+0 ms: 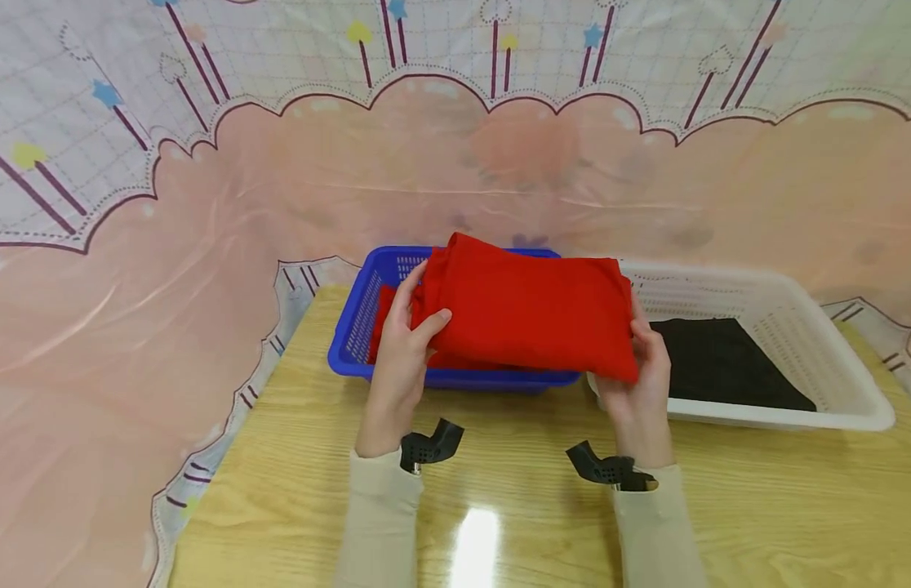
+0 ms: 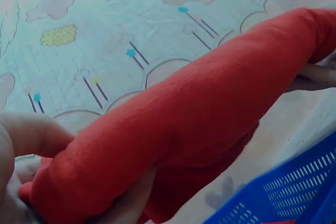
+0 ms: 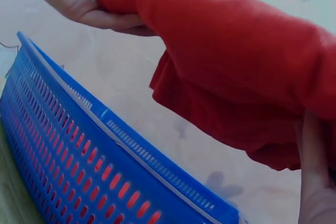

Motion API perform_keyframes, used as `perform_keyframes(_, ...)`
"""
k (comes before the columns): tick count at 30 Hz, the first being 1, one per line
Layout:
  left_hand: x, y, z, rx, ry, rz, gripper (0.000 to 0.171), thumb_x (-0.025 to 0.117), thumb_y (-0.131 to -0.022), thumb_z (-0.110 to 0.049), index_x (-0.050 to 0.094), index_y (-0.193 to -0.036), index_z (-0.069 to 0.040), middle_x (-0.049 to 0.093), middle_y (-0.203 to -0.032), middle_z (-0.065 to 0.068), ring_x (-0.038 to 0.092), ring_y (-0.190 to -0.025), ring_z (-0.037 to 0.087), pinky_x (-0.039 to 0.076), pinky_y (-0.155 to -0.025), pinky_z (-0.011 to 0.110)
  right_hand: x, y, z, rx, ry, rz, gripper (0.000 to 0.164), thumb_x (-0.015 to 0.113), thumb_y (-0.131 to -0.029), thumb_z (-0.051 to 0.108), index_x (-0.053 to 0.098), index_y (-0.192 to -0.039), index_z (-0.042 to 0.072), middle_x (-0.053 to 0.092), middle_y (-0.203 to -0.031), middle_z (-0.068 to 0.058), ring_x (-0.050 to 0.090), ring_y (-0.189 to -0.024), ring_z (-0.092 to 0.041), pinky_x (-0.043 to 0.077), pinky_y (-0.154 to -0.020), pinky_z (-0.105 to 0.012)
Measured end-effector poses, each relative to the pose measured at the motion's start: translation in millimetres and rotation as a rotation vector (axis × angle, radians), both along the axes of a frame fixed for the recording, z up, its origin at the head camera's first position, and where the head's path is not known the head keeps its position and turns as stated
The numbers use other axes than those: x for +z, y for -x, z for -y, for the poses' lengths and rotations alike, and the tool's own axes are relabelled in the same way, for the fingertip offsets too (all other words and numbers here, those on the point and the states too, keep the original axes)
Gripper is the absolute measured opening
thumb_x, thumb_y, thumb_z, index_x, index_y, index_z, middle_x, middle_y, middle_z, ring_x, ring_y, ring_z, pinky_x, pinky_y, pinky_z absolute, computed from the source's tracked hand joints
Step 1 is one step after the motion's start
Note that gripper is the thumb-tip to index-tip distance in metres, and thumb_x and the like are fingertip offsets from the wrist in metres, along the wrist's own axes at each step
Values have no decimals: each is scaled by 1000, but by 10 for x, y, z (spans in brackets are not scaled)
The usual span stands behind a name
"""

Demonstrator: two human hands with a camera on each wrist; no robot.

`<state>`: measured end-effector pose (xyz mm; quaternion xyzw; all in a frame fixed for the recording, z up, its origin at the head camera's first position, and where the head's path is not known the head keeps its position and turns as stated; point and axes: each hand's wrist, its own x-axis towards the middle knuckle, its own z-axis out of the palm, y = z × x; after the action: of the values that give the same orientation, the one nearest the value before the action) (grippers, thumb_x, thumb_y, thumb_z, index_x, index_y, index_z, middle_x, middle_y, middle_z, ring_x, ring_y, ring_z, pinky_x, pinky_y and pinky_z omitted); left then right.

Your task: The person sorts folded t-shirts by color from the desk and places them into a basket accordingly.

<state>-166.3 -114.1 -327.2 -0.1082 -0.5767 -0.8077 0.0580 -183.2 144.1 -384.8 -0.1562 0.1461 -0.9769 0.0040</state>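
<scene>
A folded red cloth [image 1: 532,306] is held up between both hands, over the blue basket [image 1: 345,327]. My left hand [image 1: 406,343] grips its left end, thumb on top and fingers beneath. At the other end my right hand [image 1: 642,376] grips the cloth, mostly underneath it. In the left wrist view the cloth [image 2: 173,114] stretches across as a thick roll with a loose fold hanging below. The right wrist view shows the same cloth [image 3: 226,40] raised above the basket rim [image 3: 121,142]. More red fabric [image 1: 382,314] lies inside the blue basket, partly hidden by the held cloth.
To the right stands a white basket [image 1: 852,359] with a folded black cloth [image 1: 727,363] in it. Both baskets rest on a wooden table [image 1: 514,457]. A patterned curtain [image 1: 397,163] hangs behind the table and along its left side.
</scene>
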Motion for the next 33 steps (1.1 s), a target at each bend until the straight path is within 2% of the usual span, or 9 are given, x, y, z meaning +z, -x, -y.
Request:
perform_keyframes(3, -66, 33, 26, 9, -45, 10, 58, 54, -87, -3, 34, -136, -28, 38, -132, 4, 45, -112, 28, 48, -81, 35, -5, 23, 4, 8, -58, -7, 47, 29, -96, 8, 27, -141, 23, 24, -144, -1, 51, -90, -21, 48, -63, -28)
perform_keyframes(6, -116, 56, 72, 33, -47, 5, 57, 55, -87, -3, 36, -135, -28, 38, -132, 3, 44, -113, 27, 47, -83, 37, -2, 35, 28, -12, -192, -24, 50, 33, -96, 6, 26, -141, 25, 17, -146, -2, 51, -96, -20, 49, -70, -28)
perform_keyframes(12, -129, 72, 161, 96, 15, -26, 55, 50, -88, 3, 37, -134, -24, 38, -133, 1, 41, -115, 24, 44, -87, 35, 31, 55, 167, -178, -783, 29, 47, 49, -90, 4, 41, -135, 16, 22, -142, -4, 37, -118, -26, 46, -84, -29)
perform_keyframes(15, -200, 124, 197, 111, 28, -18, 55, 50, -87, 4, 38, -133, -23, 37, -133, 0, 41, -115, 23, 44, -88, 34, 30, 63, 227, -254, -1077, 97, 43, 53, -89, 8, 48, -129, 23, 29, -138, -2, 38, -117, -25, 46, -84, -27)
perform_keyframes(18, -296, 182, 230, 129, 58, 2, 55, 52, -86, 4, 40, -132, -25, 36, -135, -4, 40, -116, 20, 43, -89, 31, 8, 72, 272, -332, -1265, 116, 44, 51, -90, 8, 49, -128, 29, 35, -136, 1, 40, -117, -22, 44, -87, -28)
perform_keyframes(20, -341, 225, 248, 143, 72, 7, 55, 53, -86, 3, 41, -131, -25, 35, -135, -6, 39, -117, 19, 42, -90, 31, 19, 93, 293, -376, -1335, 114, 45, 51, -90, 6, 49, -128, 31, 37, -136, 2, 40, -117, -19, 42, -90, -31)
perform_keyframes(23, -373, 250, 290, 159, 104, 15, 55, 54, -86, 1, 41, -131, -26, 34, -136, -7, 37, -119, 18, 41, -91, 31, 21, 128, 347, -405, -1348, 112, 48, 50, -90, 5, 48, -129, 33, 37, -136, 3, 38, -119, -18, 38, -94, -36)
perform_keyframes(28, -424, 306, 364, 206, 153, 28, 56, 53, -86, 1, 40, -132, -26, 30, -138, -10, 28, -125, 13, 35, -97, 33, 38, 211, 430, -400, -1344, 93, 53, 49, -91, 8, 40, -131, 41, 28, -142, 8, 28, -127, -16, 31, -100, -39)
perform_keyframes(33, -474, 365, 411, 250, 179, 50, 57, 52, -86, 2, 39, -133, -26, 30, -138, -10, 27, -126, 11, 34, -98, 32, 37, 245, 462, -395, -1438, 66, 57, 50, -90, 9, 35, -132, 44, 24, -143, 9, 20, -131, -15, 22, -104, -42)
